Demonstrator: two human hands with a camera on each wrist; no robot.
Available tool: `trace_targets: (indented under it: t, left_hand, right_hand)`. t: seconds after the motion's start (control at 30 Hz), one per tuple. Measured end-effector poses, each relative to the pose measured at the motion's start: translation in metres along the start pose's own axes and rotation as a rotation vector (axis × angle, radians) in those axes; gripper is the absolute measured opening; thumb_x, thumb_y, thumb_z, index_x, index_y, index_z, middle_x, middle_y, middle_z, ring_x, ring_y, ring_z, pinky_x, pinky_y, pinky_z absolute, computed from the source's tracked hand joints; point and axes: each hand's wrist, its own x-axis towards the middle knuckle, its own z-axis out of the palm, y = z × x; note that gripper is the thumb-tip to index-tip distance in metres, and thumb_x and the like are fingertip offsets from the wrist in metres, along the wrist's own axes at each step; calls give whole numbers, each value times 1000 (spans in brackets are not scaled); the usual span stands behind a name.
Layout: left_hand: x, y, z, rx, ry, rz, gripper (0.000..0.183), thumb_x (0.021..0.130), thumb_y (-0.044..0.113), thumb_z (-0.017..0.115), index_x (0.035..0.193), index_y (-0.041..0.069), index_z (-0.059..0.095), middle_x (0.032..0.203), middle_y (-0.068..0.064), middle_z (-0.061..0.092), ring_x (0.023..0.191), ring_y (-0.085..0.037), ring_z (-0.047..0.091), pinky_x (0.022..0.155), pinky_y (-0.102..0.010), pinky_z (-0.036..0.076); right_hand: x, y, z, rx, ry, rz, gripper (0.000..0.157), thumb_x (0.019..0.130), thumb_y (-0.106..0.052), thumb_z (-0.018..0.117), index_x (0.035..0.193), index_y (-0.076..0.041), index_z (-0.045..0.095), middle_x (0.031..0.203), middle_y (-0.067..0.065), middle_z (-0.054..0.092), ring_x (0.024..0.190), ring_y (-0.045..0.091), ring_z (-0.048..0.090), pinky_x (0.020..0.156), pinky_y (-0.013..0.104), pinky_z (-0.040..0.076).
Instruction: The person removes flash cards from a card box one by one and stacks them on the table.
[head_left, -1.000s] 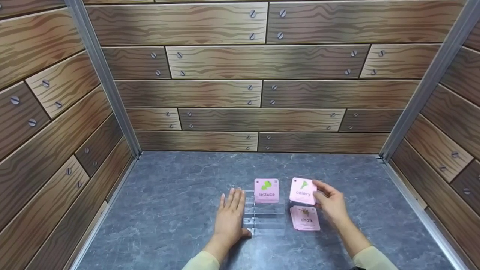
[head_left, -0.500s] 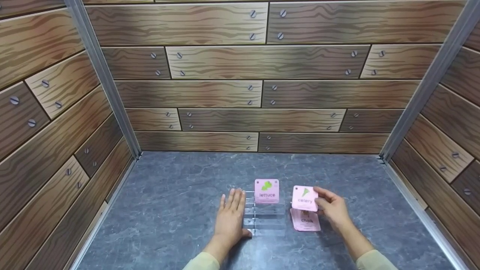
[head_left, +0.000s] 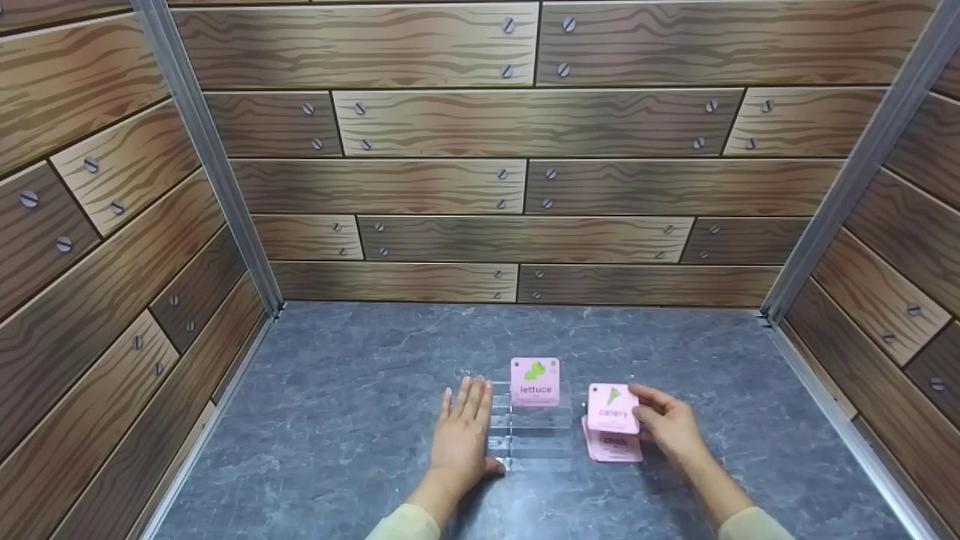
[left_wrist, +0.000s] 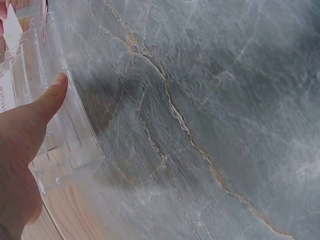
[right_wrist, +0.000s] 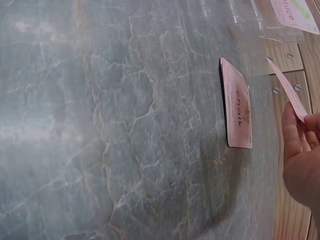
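My right hand [head_left: 670,427] pinches the right edge of a pink celery flash card [head_left: 613,409] between thumb and fingers. In the head view that card overlaps a small stack of pink cards with the chalk card [head_left: 615,448] on top; the right wrist view shows it raised apart from the stack. To the left, a clear stepped card rack [head_left: 540,442] carries an upright lettuce card [head_left: 535,382] in its back row. Along the rack's left side rests my left hand [head_left: 459,431], fingers straight, thumb [left_wrist: 59,82] at its front in the left wrist view.
A grey marbled tabletop [head_left: 360,375] lies beneath everything. Wood-plank patterned walls [head_left: 450,187] stand at the back and both sides, joined by grey metal corner posts [head_left: 217,165].
The right hand has brought the celery card down and slightly right, so in the head view it now covers the upper part of the chalk card. The left hand has stayed put.
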Motion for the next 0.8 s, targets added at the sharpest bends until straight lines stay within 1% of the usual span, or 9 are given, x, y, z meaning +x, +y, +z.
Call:
trace_targets:
  t: [0.23,0.4,0.5,0.67,0.8]
  left_hand:
    - [1,0,0,5,1,3,141,54,68,95,164,3,36,169,-16,37,158,-32,31,128,-53,26]
    - [1,0,0,12,7,5,140,53,68,95,163,2,37,169,-16,38,158,-33,32,128,-54,27]
    - [1,0,0,16,11,7,140,53,68,95,163,2,38,168,-16,39,157,-33,32,128,-54,28]
    - [1,0,0,14,4,6,140,53,68,95,163,2,38,169,-16,38,158,-33,32,128,-54,27]
    - [1,0,1,15,6,4,141,53,68,95,163,2,38,169,-16,38,158,-33,32,128,-54,27]
  right_hand:
    - [-2,7,-3,-25,-5,-5,44,99,12,56,142,15,56,128,31,67,84,18,71,69,43,67]
    - [-4,10,-4,-36,-6,8,43,99,12,56,142,14,56,128,30,66,85,17,70,68,40,67]
    - [-4,12,-5,-47,-3,14,43,99,12,57,141,14,57,127,30,67,84,16,70,66,37,66]
    - [-4,16,-6,-73,-7,26,43,99,10,58,142,12,57,127,29,68,85,16,70,64,33,64]
    - [-4,19,-7,-46,-26,32,45,98,11,57,143,14,55,125,28,68,86,17,70,66,34,65]
